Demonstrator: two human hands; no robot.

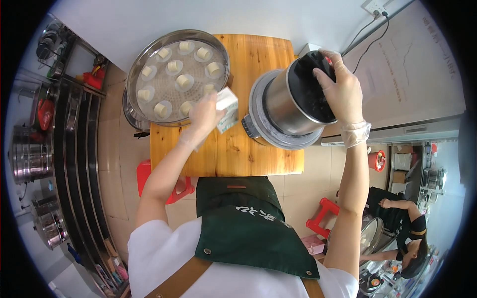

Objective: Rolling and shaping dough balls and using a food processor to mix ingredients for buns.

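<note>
My left hand (204, 115), in a clear glove, is closed on a small white and green box (227, 110) just above the wooden table (263, 64). Beside it stands a round steel steamer tray (133, 102), holding several pale dough pieces (173, 66) on paper rounds. My right hand (344, 89), also in a clear glove, grips the black lid (307, 82) on top of a steel pot-shaped machine (284, 107) with a grey round base. What lies inside the machine is hidden by the lid.
Red stools (322, 217) stand on the tiled floor at both sides of the table. Black cables (370, 37) hang from a wall socket at the upper right. A co-worker (397, 213) is at the lower right by a large round pan. Dark shelving (74, 164) runs along the left.
</note>
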